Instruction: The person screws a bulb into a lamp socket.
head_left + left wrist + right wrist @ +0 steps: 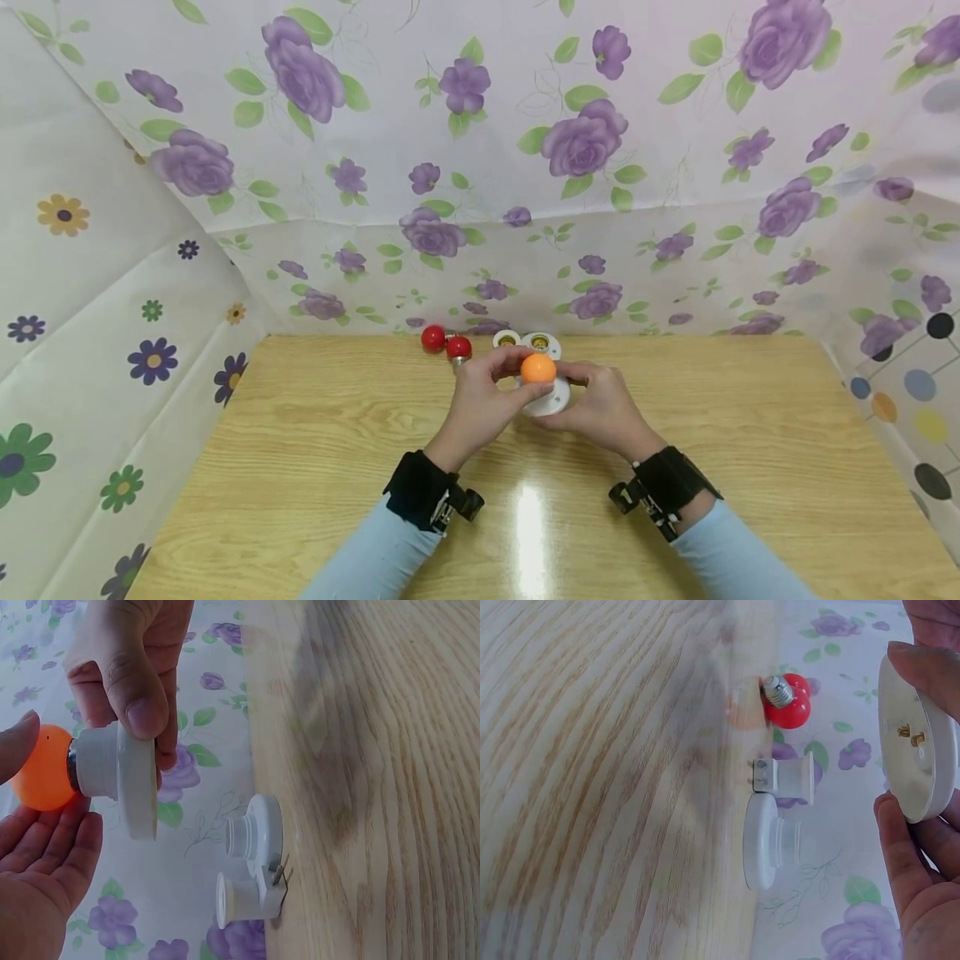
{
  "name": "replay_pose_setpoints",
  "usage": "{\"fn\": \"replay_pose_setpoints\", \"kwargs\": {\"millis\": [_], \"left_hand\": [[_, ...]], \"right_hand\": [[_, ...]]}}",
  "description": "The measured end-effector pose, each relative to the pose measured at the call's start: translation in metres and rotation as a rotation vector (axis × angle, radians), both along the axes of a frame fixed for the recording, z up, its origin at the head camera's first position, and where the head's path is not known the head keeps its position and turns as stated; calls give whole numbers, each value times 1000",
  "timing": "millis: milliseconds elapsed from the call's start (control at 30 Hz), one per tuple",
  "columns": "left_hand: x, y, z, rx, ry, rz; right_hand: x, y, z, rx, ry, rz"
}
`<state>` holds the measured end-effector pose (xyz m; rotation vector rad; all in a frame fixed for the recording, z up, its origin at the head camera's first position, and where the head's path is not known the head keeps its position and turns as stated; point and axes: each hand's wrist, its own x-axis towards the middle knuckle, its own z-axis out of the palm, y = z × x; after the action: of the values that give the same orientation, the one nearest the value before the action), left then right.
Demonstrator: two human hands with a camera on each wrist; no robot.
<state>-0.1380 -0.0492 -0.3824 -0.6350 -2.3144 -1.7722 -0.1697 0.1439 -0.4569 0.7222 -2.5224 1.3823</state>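
Observation:
In the head view my left hand pinches a round orange light bulb between thumb and fingers. My right hand grips the rim of a round white lamp socket just below it. The left wrist view has the bulb sitting at the mouth of the socket, a dark band of its metal base showing between them. Both are held up off the table. Toward the right wrist camera faces the socket's hollow underside, with brass terminals inside.
At the table's back edge stand a second round white socket and a white plug-in socket with prongs, side by side. Two red bulbs lie left of them. Behind rises a flowered cloth; the wooden table extends around.

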Motion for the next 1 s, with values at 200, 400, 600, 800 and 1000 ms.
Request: {"fn": "replay_pose_setpoints", "kwargs": {"millis": [200,400,600,800,1000], "left_hand": [[-1,-1,-1,-2,13,-40],[-2,-2,-3,-13,37,-45],[-3,1,-10,-3,89,-5],[-18,-3,-31,-30,154,53],[-26,-15,-35,-159,252,172]], "right_hand": [[0,1,1,-4,-24,7],[2,0,6,-3,-46,4],[2,1,9,-16,-63,7],[-1,9,7,-57,-104,-9],[-6,22,5,-80,-119,-49]]}}
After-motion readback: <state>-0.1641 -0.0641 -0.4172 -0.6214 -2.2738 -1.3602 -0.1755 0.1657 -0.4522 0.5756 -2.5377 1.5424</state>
